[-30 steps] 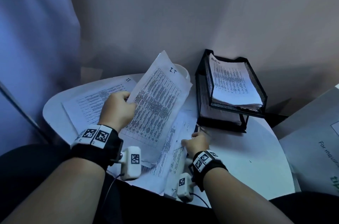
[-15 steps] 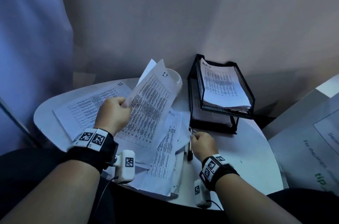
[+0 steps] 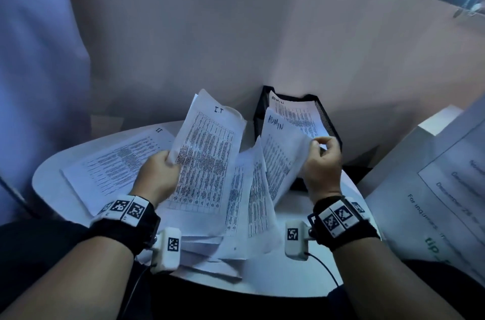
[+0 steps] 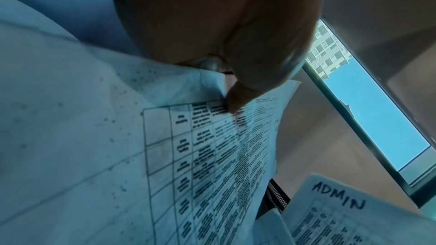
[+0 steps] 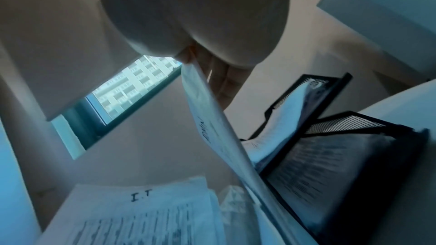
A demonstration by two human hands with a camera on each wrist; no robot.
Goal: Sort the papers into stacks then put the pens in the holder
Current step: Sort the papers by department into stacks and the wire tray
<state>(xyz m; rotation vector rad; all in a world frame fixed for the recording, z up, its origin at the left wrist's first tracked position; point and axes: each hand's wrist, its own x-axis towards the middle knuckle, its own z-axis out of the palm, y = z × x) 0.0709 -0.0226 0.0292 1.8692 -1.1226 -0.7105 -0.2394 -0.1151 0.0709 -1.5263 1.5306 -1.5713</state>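
My left hand [image 3: 160, 172] grips the left edge of a printed sheet marked "I.T" [image 3: 210, 157] and holds it tilted up over the loose paper pile [image 3: 244, 217]; its thumb [image 4: 235, 100] presses on the sheet [image 4: 212, 156]. My right hand [image 3: 321, 159] pinches the right edge of a sheet marked "ADMIN" [image 3: 282, 151], lifted in front of the black mesh tray [image 3: 333, 128]. The tray's top tier holds more ADMIN papers [image 3: 296, 112]. The ADMIN sheet [image 5: 212, 118] shows edge-on in the right wrist view. No pen is visible.
A flat I.T stack [image 3: 115, 162] lies at the table's left. The round white table [image 3: 262, 283] stands against beige partition walls [image 3: 236, 31]. A large white printed board [image 3: 446, 175] leans at the right. The tray's lower tier [image 5: 330, 174] also holds papers.
My right hand has left the table by the pen and risen toward the tray, now pinching an ADMIN sheet. My left hand keeps holding the I.T sheet upright.
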